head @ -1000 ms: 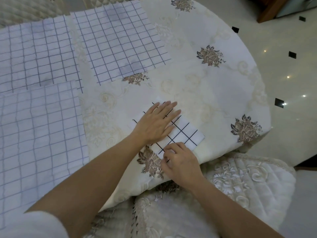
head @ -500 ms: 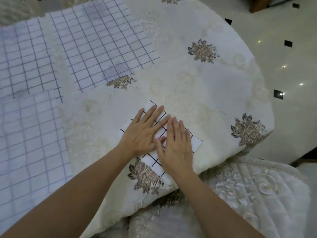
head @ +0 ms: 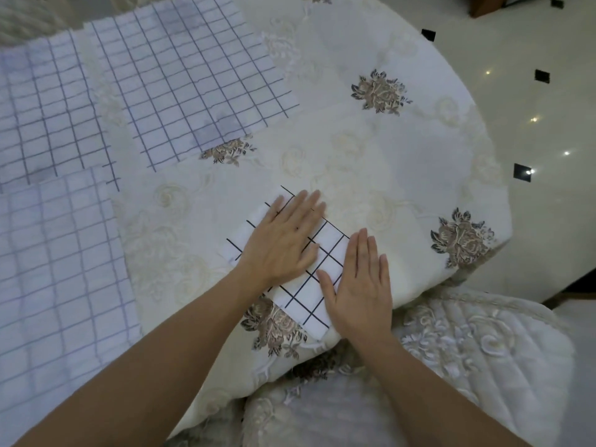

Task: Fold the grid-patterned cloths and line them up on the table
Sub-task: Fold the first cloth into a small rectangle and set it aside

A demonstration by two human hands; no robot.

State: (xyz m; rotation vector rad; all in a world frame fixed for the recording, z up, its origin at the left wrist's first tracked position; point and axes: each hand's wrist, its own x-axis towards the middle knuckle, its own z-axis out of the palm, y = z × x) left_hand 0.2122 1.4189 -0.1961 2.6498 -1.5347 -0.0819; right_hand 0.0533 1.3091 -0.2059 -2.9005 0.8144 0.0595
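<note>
Now our flat left hand [head: 283,240] and right hand [head: 361,285] press the folded cloth [head: 309,295]; shoving risks sliding it off the table [head: 354,169] edge.

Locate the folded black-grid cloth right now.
Head view, lower centre: the folded cloth lies by the near edge of the table, left hand flat on it, right hand at its right edge, a brown floral motif beside its near-left corner.

Head-worn view (close) down onto table [head: 403,162]
</note>
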